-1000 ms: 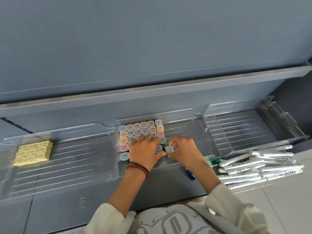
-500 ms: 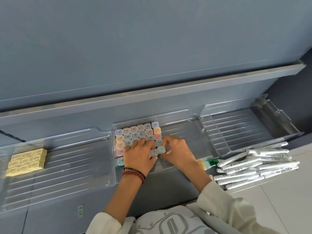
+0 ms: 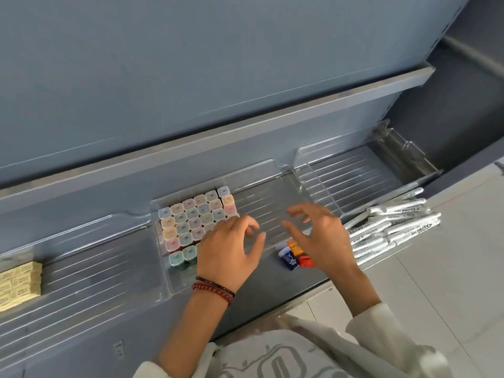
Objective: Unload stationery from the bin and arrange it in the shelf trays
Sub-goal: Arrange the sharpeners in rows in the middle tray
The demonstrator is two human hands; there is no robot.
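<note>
The left grip (image 3: pixel 227 252) hovers with fingers loosely spread and empty, over the near edge of the pastel-capped markers (image 3: pixel 191 222) standing in the middle tray (image 3: pixel 259 208). Just right of it, the right grip (image 3: pixel 324 236) is equally slack and empty above small coloured boxes (image 3: pixel 293 253). White pens (image 3: pixel 390 227) lie further right.

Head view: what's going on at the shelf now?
A person is filling clear shelf trays. Both hands hover over the middle tray, fingers loosely spread, holding nothing. The left hand is at the block of pastel-capped markers standing in that tray; the right hand is above small coloured items. White pens lie piled to the right, yellow erasers in the left tray.
</note>
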